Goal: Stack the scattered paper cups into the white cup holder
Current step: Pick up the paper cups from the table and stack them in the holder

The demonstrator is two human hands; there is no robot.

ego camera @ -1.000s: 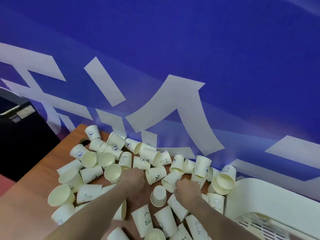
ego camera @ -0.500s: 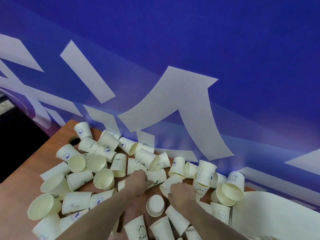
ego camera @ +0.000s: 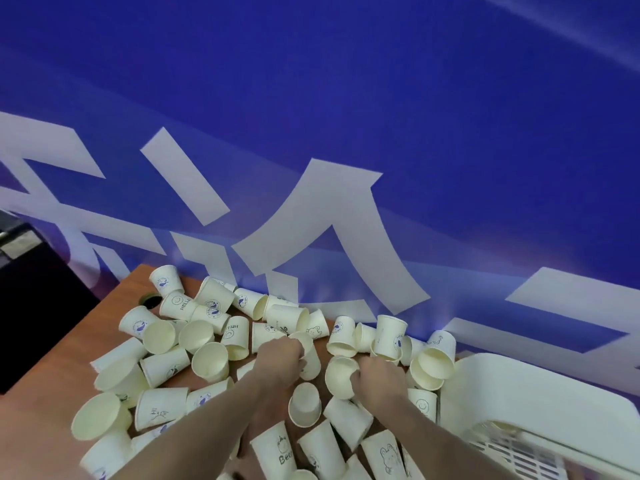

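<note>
1. Changes since the earlier frames: both hands now sit further into the pile and each has taken up a cup; the view has also swung, bringing the white cup holder (ego camera: 540, 403) back into sight.
2. White cup holder: landmark for this entry, at the lower right corner of the brown table (ego camera: 41, 420). Only its rounded top and part of a slotted grille show; the rest is cut off by the frame edge. Whether any cups are stacked inside cannot be told.
3. Scattered paper cups (ego camera: 207, 362): several dozen, lying on their sides, upright or mouth-down, spread left of the holder up to the blue banner (ego camera: 346, 116). Judged: the task is barely begun, nearly all cups loose.
4. Left hand (ego camera: 277, 358): well left of the holder, fingers curled round a cup (ego camera: 310, 355) lying on its side.
5. Right hand (ego camera: 381, 375): near the holder, fingers curled on the rim of an open-mouthed cup (ego camera: 341, 375).
6. Hidden: fingertips of both hands, and cups beneath the forearms.
</note>
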